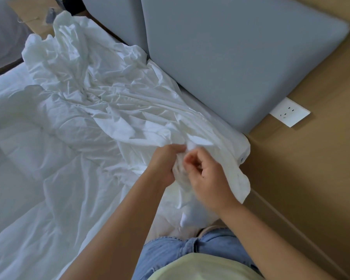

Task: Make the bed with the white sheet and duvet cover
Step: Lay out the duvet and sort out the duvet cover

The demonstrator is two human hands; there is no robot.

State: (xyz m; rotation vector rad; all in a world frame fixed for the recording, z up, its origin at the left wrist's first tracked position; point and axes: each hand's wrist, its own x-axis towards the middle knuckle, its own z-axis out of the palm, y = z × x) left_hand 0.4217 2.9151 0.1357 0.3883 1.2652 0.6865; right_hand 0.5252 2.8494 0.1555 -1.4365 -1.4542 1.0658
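Two hands meet just right of the frame's centre, over the bed's corner nearest the wall. The left hand (166, 164) has its fingers curled round a bunched end of the white duvet cover (101, 93). The right hand (208, 174) touches the same bunch with thumb and fingers curled in, pinching the cloth, though motion blur hides exactly how. One loose flap of the cover hangs past the right wrist.

The rest of the cover lies crumpled in one long heap running from the hands to the upper left of the frame. Under it, one white sheet (28, 209) spreads over the mattress across the lower left, creased.

Two grey padded headboard panels (230, 57) stand along the top and right, against a wood-toned wall (311, 178) carrying one white socket plate (289, 114).
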